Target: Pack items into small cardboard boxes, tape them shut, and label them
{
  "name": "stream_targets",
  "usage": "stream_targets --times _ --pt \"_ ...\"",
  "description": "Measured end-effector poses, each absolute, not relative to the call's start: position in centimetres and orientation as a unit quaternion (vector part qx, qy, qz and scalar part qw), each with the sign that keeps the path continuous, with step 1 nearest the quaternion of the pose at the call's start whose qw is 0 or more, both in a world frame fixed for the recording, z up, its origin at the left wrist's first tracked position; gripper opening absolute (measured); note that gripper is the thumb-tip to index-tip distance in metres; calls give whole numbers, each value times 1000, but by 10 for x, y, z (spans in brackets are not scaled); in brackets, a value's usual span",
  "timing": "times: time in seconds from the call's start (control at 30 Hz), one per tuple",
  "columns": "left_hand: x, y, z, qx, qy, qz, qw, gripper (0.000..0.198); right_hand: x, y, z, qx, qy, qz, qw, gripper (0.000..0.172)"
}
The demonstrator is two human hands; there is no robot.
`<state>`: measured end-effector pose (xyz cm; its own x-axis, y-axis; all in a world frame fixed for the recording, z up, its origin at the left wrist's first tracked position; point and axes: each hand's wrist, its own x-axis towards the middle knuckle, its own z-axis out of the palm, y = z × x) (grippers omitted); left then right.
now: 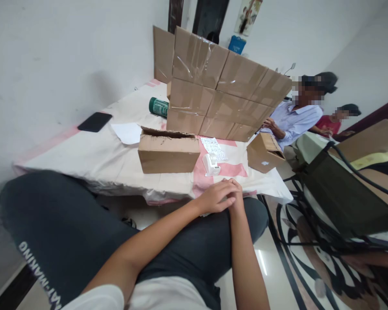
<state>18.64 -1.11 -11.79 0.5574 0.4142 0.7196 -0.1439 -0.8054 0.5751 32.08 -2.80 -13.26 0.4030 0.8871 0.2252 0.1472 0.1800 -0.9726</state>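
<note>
Both hands rest together over my lap, just in front of the table edge. My left hand lies across my right hand, its fingers closed over it. The right hand's fingers are folded and partly hidden beneath the left. No object shows in either hand. Nearest to them on the table is a white tape dispenser, with a printed sheet of stickers or labels behind it. An open-topped cardboard box stands left of the dispenser, and another cardboard box stands to the right.
Taped cardboard boxes form a tall wall across the table. A green canister, a black phone-like slab and white paper lie to the left. Two people sit at the right, near a dark folding chair.
</note>
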Motion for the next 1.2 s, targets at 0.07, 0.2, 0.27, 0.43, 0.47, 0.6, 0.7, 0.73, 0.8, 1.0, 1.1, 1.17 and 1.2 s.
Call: stream_targets --times 0.07,0.2,0.27,0.43,0.47,0.6,0.7,0.73,0.8,1.0,1.1,1.17,1.2 --pt "178 -7 -127 802 159 488 305 28 322 -21 -129 -547 -442 337 626 45" --pt "158 7 -135 739 278 505 348 23 318 -13 -124 -514 -416 366 654 47" --pt "151 14 -134 711 321 505 370 25 315 -13 -121 -492 -417 363 672 49" --pt "149 23 -123 680 354 442 465 25 310 -15 -114 -436 -446 359 694 51" --pt "150 23 -120 683 344 420 490 26 309 -16 -112 -429 -454 363 691 52" --pt "151 22 -113 681 306 348 566 35 303 -19 -109 -416 -474 384 674 52" --pt "147 23 -112 679 299 314 592 33 300 -20 -108 -418 -481 396 661 52" --pt "145 25 -113 680 296 303 599 31 299 -21 -108 -418 -482 399 659 53" --pt "139 27 -114 682 290 277 612 30 298 -20 -109 -416 -482 403 657 53" --pt "128 35 -120 684 264 229 640 33 295 -16 -107 -403 -491 423 646 51" --pt "126 40 -122 679 251 242 646 36 292 -13 -106 -405 -502 443 623 48" --pt "126 43 -124 672 247 264 646 40 290 -12 -108 -410 -509 446 612 47" --pt "126 45 -125 668 247 277 645 42 289 -11 -109 -412 -511 445 609 47"
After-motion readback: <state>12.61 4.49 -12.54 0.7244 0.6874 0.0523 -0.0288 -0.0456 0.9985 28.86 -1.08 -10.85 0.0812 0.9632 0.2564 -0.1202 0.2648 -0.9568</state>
